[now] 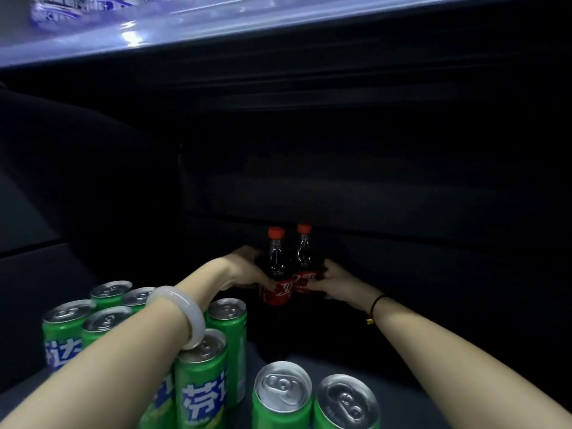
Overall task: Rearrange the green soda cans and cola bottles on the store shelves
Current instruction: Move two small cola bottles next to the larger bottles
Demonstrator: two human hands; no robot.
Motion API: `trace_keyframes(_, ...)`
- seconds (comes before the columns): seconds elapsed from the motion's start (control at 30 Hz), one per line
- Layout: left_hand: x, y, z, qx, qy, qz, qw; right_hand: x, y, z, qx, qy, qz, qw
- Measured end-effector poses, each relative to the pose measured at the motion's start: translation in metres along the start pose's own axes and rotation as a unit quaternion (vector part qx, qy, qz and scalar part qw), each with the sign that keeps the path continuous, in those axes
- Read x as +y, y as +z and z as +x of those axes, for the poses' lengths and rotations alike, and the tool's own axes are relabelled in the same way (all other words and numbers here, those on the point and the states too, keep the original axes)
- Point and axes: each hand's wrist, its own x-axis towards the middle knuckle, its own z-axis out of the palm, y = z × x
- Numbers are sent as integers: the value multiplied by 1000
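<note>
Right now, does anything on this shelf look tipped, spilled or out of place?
Nothing stands out. The two cola bottles stand upright, the left hand gripping one, the right hand the other. The green cans stand upright; no spill shows.
</note>
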Motion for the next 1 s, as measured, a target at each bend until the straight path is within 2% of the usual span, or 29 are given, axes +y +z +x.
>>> trace_keyframes(0.4,-3,-1,-3,-22,-19,-32,999,4,4,-11,36,13,10,999)
trace_keyframes(0.7,17,6,-14,-49,27,-63,996,11,-15,-50,89,42,-6,995)
trace_keyframes(1.0,70,37,-32,-83,76,-64,992,10,-56,-114,148,39,-11,988)
